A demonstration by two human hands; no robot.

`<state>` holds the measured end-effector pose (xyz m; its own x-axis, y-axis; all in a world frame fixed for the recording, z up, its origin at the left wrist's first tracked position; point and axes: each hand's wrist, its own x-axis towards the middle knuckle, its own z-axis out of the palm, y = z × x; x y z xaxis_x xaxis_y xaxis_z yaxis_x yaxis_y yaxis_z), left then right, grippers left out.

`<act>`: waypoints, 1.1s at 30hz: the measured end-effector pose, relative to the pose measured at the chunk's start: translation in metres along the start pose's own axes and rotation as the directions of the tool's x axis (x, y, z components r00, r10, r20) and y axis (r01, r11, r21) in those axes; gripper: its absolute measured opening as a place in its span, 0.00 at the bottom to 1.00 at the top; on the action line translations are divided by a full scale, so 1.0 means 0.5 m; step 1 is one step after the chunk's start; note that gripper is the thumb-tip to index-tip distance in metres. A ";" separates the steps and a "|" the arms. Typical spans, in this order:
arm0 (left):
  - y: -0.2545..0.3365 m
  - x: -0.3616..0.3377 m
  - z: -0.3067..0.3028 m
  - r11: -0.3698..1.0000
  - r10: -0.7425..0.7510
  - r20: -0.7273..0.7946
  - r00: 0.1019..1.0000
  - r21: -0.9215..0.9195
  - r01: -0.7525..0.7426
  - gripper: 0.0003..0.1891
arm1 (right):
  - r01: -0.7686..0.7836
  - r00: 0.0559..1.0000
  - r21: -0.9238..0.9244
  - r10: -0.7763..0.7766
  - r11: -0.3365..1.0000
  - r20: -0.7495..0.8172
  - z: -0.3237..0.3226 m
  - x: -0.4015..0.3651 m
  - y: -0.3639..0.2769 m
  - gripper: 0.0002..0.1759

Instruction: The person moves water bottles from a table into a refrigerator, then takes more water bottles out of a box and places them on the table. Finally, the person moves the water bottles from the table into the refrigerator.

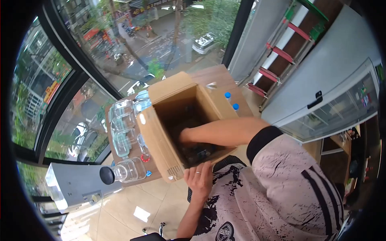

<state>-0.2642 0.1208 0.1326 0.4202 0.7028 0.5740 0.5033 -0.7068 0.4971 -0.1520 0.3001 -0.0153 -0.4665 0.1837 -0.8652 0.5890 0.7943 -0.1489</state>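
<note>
An open cardboard box (148, 132) stands on the wooden table, its flaps folded outward. My left hand (199, 178), with a ring on one finger, grips the box's near edge, fingers curled over the rim. My right hand (185, 135) reaches down inside the box; its fingers are lost in shadow, so what they touch is hidden. Dark, shiny shapes (201, 152) lie at the bottom of the box, too dim to name. Left of the box are several clear glass containers (122, 120) and a clear jar with a black lid (124, 172).
Two blue caps (228, 95) show at the right of the wooden table (217, 74). A red ring-shaped piece (145, 158) and a small blue piece (148, 173) lie by the jar. Windows surround the far side; a ladder (277, 64) leans at right.
</note>
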 end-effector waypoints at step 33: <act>-0.561 0.077 0.440 0.929 -0.369 0.919 -0.135 0.364 -0.063 0.19 | 0.204 -0.080 0.815 0.839 0.542 -0.538 0.512 -0.371 0.056 0.16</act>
<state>-0.2229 0.3636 -0.1278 0.4514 0.2396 -0.8596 0.7161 -0.6720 0.1887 0.1198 0.1401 0.0185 0.1767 0.9633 0.2022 0.7620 -0.0038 -0.6476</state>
